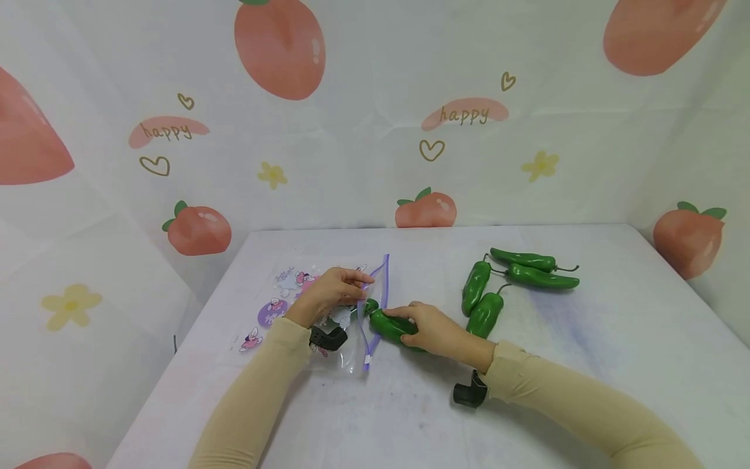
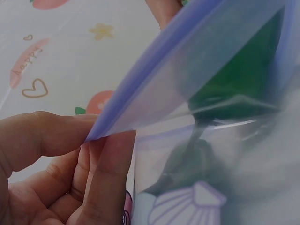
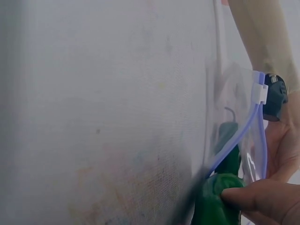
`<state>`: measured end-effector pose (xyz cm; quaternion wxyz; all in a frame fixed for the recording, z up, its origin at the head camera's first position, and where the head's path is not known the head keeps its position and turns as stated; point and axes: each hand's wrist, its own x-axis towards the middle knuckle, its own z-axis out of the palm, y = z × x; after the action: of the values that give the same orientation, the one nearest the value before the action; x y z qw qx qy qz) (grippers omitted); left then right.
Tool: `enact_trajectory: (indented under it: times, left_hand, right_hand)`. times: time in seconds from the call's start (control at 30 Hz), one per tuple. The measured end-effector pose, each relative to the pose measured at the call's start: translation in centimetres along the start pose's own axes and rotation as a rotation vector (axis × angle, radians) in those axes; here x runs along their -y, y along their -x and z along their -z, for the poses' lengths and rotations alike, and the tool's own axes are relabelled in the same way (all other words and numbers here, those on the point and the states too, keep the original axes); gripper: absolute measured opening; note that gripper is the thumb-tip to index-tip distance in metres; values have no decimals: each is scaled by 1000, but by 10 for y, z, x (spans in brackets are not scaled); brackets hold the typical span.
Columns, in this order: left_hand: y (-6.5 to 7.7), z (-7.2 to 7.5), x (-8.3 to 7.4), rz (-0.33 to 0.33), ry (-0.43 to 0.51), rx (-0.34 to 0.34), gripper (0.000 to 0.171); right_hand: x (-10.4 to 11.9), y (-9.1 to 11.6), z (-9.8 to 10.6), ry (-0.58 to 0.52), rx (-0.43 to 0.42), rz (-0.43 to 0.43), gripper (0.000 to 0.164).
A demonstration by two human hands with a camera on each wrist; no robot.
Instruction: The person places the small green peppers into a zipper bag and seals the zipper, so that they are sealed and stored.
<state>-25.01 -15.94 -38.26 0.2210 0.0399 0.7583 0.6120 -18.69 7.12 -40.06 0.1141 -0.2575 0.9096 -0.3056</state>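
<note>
My left hand [image 1: 336, 293] pinches the purple-edged mouth of a clear zip bag [image 1: 351, 358] printed with pink characters and shells. In the left wrist view, the thumb and a finger nip the purple strip [image 2: 154, 61], lifting one side so the mouth gapes. My right hand [image 1: 436, 332] grips a shiny green chili pepper [image 1: 389, 326], its near end at the bag's mouth. Another green pepper [image 3: 228, 145] shows through the plastic in the right wrist view. A white slider [image 3: 259, 93] sits at one end of the purple zip.
Several green peppers lie together on the right of the white-covered table: two long ones [image 1: 541, 279] at the back and two shorter ones [image 1: 476, 286] nearer my right wrist. A white backdrop printed with peaches [image 1: 426, 210] stands behind the table.
</note>
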Motion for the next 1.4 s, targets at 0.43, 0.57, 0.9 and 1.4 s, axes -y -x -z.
enact_trajectory:
  times: [0.43,0.57,0.9,1.4]
  left_hand:
    - [-1,1,3,-8,17,8,40]
    - [0,1,3,-17,15,17,39]
    - [0,1,3,-1,-3,-10,39]
    - [-2,1,0,-12,3,7,40]
  right_hand:
    - [3,-2,-1,-47,11,-27,53]
    - [4,-1,-1,-19,27,-37,65]
    - [5,0,-1,-68,-16,-59,52]
    - [4,-5,-2,-91,-110,47,43]
